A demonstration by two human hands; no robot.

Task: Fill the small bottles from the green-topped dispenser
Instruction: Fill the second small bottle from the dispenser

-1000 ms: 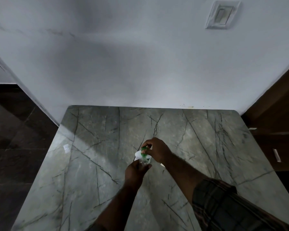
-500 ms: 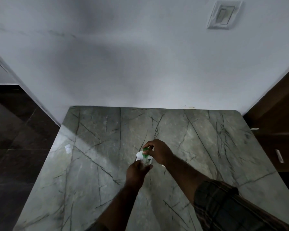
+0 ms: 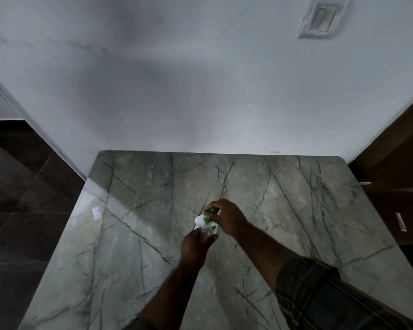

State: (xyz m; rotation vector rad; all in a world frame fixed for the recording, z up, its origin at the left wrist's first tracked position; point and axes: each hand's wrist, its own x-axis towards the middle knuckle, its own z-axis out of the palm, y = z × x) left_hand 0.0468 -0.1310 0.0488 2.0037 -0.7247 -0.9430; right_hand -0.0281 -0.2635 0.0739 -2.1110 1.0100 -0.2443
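Observation:
Over the middle of the grey-green marble table (image 3: 138, 234), my left hand (image 3: 193, 248) is wrapped around a small clear bottle (image 3: 206, 230), of which only the top shows. My right hand (image 3: 227, 217) pinches the green top (image 3: 208, 214) of the dispenser directly above that bottle. A white object (image 3: 199, 220) sits just behind the bottle, partly hidden by both hands; I cannot tell whether it belongs to the dispenser.
A white wall rises at the table's far edge, with a switch plate (image 3: 321, 16) high on the right. Dark floor tiles (image 3: 22, 210) lie to the left. Brown wooden furniture (image 3: 396, 167) stands on the right. A small pale scrap (image 3: 96, 213) lies near the table's left edge.
Both hands stay together in the same grip. The camera has shifted slightly; nothing was taken up or let go.

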